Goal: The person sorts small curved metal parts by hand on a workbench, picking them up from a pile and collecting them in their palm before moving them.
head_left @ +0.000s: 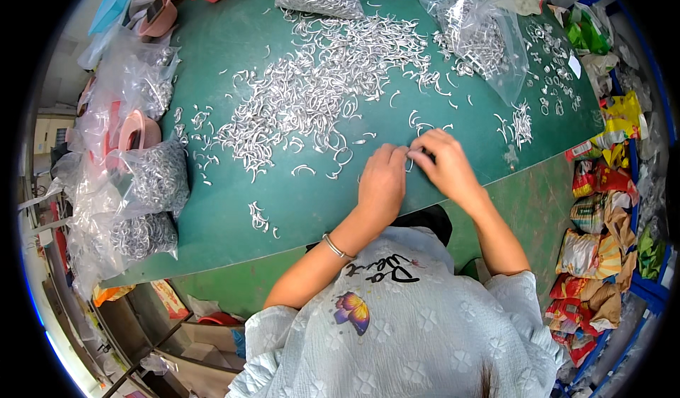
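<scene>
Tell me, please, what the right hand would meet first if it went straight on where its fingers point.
Probably the left hand, close ahead of the right hand, though depth there is unclear.

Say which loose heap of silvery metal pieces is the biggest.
The long central heap on the green table, beyond the left hand; it spreads far wider than the small clusters to either side.

My head-worn fisheye camera looks steeply down from near. My left hand (382, 180) and right hand (446, 161) fall right of frame centre; the green table (319, 217) spans the upper half, my shirt (407, 313) the lower centre.
</scene>
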{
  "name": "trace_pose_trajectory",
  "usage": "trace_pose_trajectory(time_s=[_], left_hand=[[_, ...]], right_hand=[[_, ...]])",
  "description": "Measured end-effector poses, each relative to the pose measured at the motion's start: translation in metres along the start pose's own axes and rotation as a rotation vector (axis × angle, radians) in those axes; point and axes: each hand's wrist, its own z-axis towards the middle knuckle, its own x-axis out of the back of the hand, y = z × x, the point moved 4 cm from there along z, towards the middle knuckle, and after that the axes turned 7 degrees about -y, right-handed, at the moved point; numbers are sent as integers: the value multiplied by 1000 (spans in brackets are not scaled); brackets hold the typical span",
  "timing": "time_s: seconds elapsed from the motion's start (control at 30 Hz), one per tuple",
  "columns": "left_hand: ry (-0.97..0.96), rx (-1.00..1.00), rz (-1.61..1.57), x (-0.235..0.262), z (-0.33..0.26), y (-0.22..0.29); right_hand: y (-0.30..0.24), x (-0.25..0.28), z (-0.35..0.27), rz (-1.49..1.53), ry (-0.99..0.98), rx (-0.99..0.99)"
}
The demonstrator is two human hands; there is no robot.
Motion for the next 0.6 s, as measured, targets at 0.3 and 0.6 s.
trace_pose_trajectory(time_s=[0.3,0.6], left_hand=[[-74,-65,225,-5,-1,9],[-91,-98,162,-5,-4,9]], right_hand=[[38,30,20,-401,136,-72],[24,12,34,-274,85,34]])
